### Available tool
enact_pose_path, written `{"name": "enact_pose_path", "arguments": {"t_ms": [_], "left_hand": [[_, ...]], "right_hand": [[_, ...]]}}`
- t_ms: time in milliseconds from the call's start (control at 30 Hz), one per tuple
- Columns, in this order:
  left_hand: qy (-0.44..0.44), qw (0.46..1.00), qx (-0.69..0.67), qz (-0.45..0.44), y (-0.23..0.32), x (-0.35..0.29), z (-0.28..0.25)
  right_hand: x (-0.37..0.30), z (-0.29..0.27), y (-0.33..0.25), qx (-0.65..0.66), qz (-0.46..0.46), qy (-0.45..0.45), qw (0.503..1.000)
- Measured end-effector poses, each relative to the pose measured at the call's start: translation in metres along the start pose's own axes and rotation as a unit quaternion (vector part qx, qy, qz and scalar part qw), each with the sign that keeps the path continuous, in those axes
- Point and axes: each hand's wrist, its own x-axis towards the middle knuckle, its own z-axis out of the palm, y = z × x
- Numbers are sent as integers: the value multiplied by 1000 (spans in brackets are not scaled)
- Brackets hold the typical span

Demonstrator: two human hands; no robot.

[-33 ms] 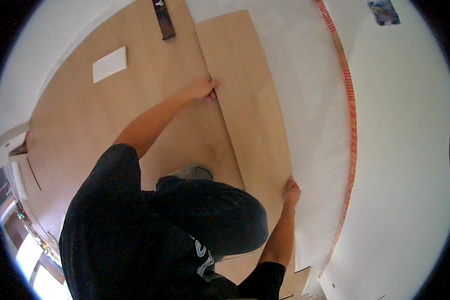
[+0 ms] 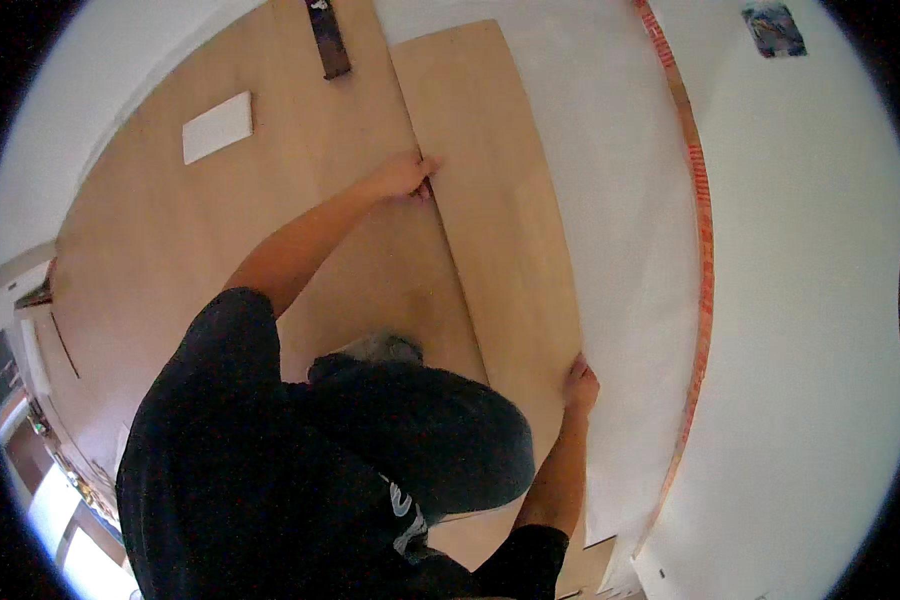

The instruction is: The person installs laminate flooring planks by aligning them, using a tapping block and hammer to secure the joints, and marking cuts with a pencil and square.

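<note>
A long light-wood floor plank (image 2: 500, 190) lies at a slight angle beside the laid wood flooring (image 2: 310, 180). My left hand (image 2: 407, 175) is closed at the plank's left edge, along the dark seam, with its fingertips curled and partly hidden. Lower down and to the right, my right hand (image 2: 582, 387) grips the plank's right edge, its thumb on top. The fingers under that edge are out of sight. My bent knee (image 2: 450, 430) covers part of the flooring near the plank's near end.
White underlayment (image 2: 620, 250) stretches right of the plank up to a red-printed tape strip (image 2: 705, 230) along the white wall (image 2: 810, 300). A dark metal bar (image 2: 330, 45) and a white rectangular block (image 2: 217, 128) rest on the flooring. A wall box (image 2: 775, 30) is at the upper right.
</note>
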Motion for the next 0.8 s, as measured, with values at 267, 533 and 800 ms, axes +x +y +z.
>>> {"name": "enact_pose_path", "arguments": {"t_ms": [267, 533, 800], "left_hand": [[-38, 979, 201, -7, 8, 14, -10], [89, 768, 419, 475, 91, 48, 59], [40, 682, 540, 492, 121, 129, 117]], "right_hand": [[25, 13, -6, -33, -24, 25, 999], [41, 33, 20, -55, -26, 60, 996], [42, 24, 6, 16, -39, 24, 999]]}}
